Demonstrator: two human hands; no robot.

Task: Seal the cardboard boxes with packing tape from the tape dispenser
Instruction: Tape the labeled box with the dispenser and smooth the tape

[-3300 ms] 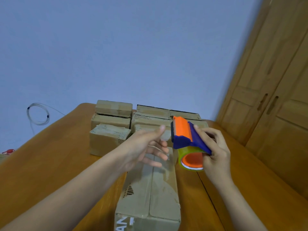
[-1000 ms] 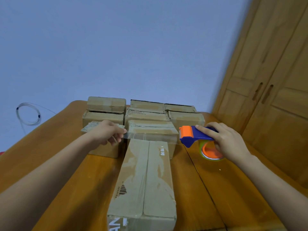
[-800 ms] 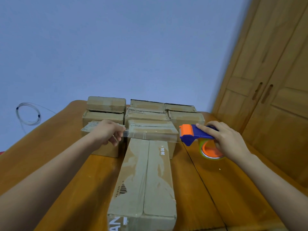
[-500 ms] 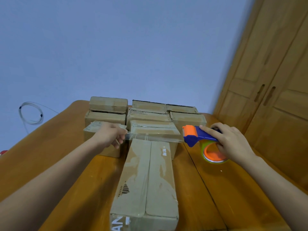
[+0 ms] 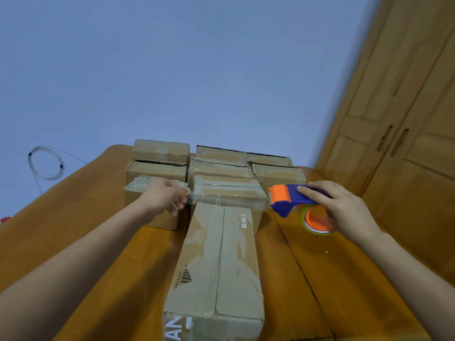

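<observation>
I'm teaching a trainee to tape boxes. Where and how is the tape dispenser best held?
Grip the tape dispenser by its blue body behind the orange head, coming from above on the right, as the right hand does. The tape leaves the orange end leftward, so that end should probably stay clear.

Two bare forearms enter from the lower corners of the view, each uncovered from the frame edge to the wrist; no sleeve edge is visible. The left hand (image 5: 164, 196) and the right hand (image 5: 341, 207) are ungloved. The fingernails visible on both hands are short and unpainted.
</observation>
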